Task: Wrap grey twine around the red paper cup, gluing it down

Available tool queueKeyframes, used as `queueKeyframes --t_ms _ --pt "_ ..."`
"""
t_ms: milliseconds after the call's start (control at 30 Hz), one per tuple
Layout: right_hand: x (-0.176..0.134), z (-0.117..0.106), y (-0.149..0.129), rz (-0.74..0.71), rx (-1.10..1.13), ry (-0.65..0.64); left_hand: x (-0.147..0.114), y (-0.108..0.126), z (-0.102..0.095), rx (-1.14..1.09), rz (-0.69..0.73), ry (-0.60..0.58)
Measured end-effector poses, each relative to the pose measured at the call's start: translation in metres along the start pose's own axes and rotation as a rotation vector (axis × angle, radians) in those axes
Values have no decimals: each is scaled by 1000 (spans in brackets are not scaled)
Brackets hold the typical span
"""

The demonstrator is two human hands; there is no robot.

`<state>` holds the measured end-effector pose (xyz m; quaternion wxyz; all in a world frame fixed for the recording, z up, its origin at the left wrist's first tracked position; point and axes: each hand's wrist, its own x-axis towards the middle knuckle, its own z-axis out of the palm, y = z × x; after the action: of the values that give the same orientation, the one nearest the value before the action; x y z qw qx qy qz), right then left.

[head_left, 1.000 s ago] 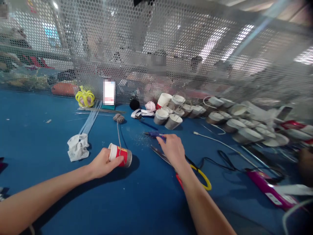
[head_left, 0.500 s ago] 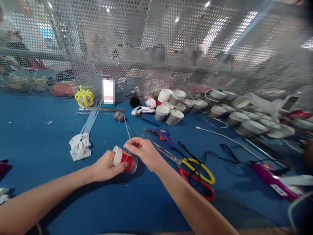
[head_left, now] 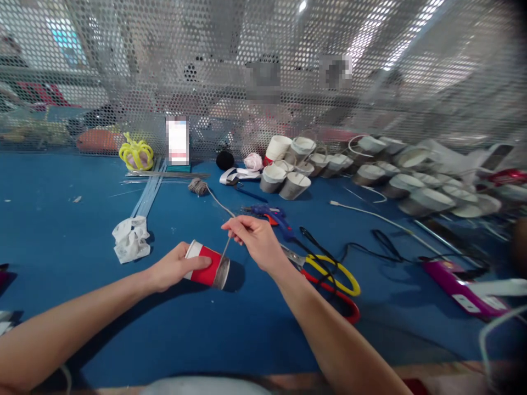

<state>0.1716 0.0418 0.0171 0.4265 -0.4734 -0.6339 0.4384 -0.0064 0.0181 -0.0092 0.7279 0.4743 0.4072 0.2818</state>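
My left hand is closed around a red and white paper cup, which lies tilted with its mouth to the left. Grey yarn is wound around the cup's base end. Between the fingertips of my right hand runs the grey yarn, stretched from the cup up to the pinch. From there the strand leads back to a small grey yarn ball on the blue table. A blue glue gun and scissors with yellow and red handles lie just beyond and beside my right hand, partly hidden by it.
Several yarn-wrapped cups stand at the back right. A lit phone leans near the perforated metal screen, beside a yellow pumpkin-shaped piece. White crumpled material lies left, a purple power strip right.
My right hand has moved right and slightly up, away from the cup, drawing the yarn with it. My left hand has turned the cup, so more red side and the grey-wrapped end show.
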Motion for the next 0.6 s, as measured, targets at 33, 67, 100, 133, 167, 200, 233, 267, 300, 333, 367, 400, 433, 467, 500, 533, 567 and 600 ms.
queueKeyframes --t_ms 33,67,100,133,167,200,233,267,300,333,367,400,433,467,500,533,567,600 --pt "0 0 0 -17 -43 9 0 0 0 4 -8 3" --pt "0 0 0 -33 -89 20 0 0 0 8 -14 4" --pt "0 1 -1 -47 -131 32 0 0 1 13 -18 2" --pt "0 1 -1 -59 -166 42 0 0 1 17 -21 -2" --pt "0 2 -1 -67 -194 50 -1 0 1 23 -19 -7" --pt "0 2 0 -74 -214 57 -1 0 1 31 -15 -17" --pt "-1 3 0 -78 -227 61 -1 0 1 43 -9 -28" --pt "-1 4 0 -81 -236 64 -2 0 1 57 -3 -39" --pt "-1 4 1 -85 -248 66 -3 0 1 71 6 -50" --pt "-1 5 1 -89 -260 69 -3 0 1 85 18 -58" --pt "-1 5 1 -92 -273 71 -4 0 1 100 30 -65" --pt "-1 5 2 -94 -285 73 -5 0 1 113 43 -70" --pt "-1 6 2 -95 -296 74 -5 0 1 125 57 -73" --pt "-1 6 2 -95 -308 73 -6 0 1 136 69 -78" --pt "-1 6 2 -95 -318 71 -6 -1 1 147 78 -80" --pt "-1 6 3 -94 -328 68 -7 -1 1 156 84 -81" --pt "-1 7 3 -93 -337 66 -7 -1 1 161 89 -80" --pt "-2 7 4 -92 -345 63 -7 -1 1 165 91 -76"
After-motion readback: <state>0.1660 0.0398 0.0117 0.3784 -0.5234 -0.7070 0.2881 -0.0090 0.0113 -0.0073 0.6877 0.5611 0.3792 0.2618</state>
